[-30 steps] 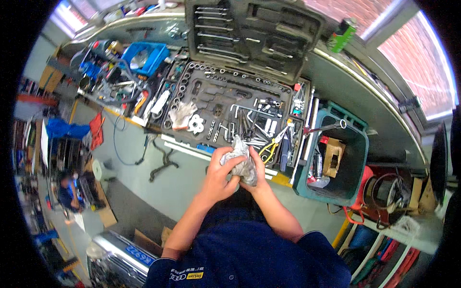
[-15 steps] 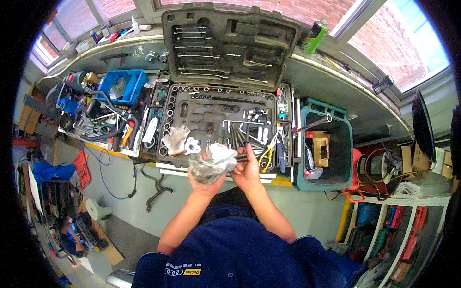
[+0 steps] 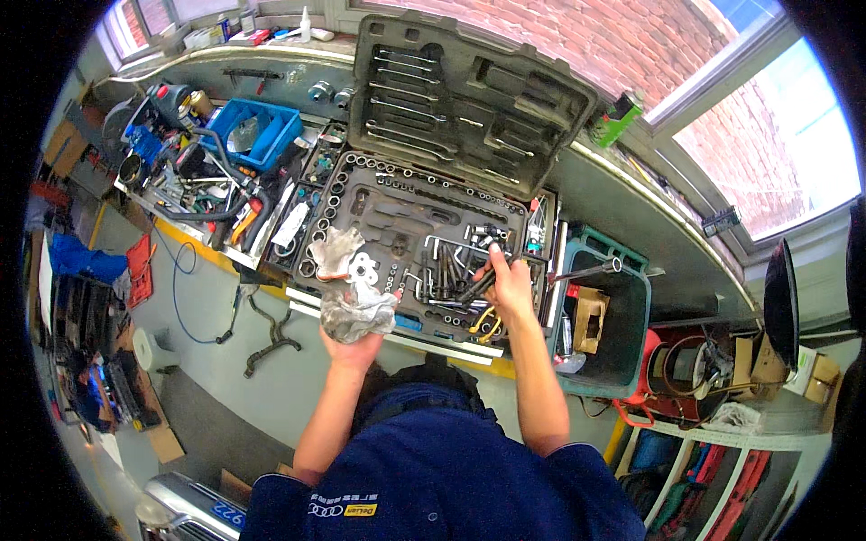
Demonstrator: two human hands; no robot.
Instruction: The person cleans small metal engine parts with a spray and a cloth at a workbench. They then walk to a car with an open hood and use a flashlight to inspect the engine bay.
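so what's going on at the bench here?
A person in a dark blue top stands at a cluttered workbench over an open socket set case. The left hand grips a crumpled grey rag at the case's front edge. The right hand is in the tray, fingers on loose dark tools. A green bin sits right of the case.

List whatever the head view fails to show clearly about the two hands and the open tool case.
- Left hand: its fingers are buried in the crumpled rag, so anything wrapped inside is hidden.
- Right hand: it rests on the loose tools in the tool case; which one it grips is too small to tell.
- Socket sizes in the case: too small.
- Green bin: its depths are in shadow.
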